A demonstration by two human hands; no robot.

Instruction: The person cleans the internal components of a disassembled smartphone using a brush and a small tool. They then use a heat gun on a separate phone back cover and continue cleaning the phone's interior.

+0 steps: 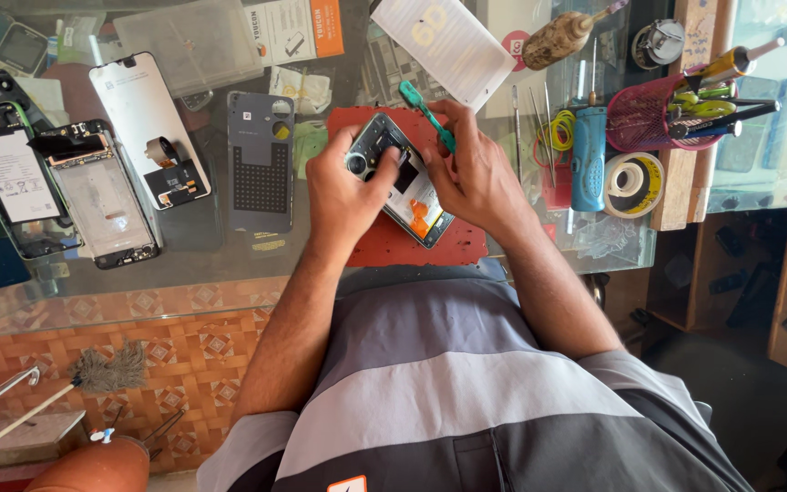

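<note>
An opened phone (409, 187) with its back cover off lies tilted on a red work mat (384, 244) on the glass counter. My left hand (350, 187) grips the phone's camera end and holds it down. My right hand (475, 173) holds a green brush-like tool (425, 111), its handle sticking up toward the back, with the fingers resting over the phone's middle. The tool's working tip is hidden behind my fingers.
To the left lie a grey back cover (260, 162), a white screen panel (143, 118) and two gutted phones (102, 196). A pink mesh tool basket (649, 118), tape roll (633, 184), blue tool (588, 157) and tweezers stand at the right. A white panel (444, 41) leans at the back.
</note>
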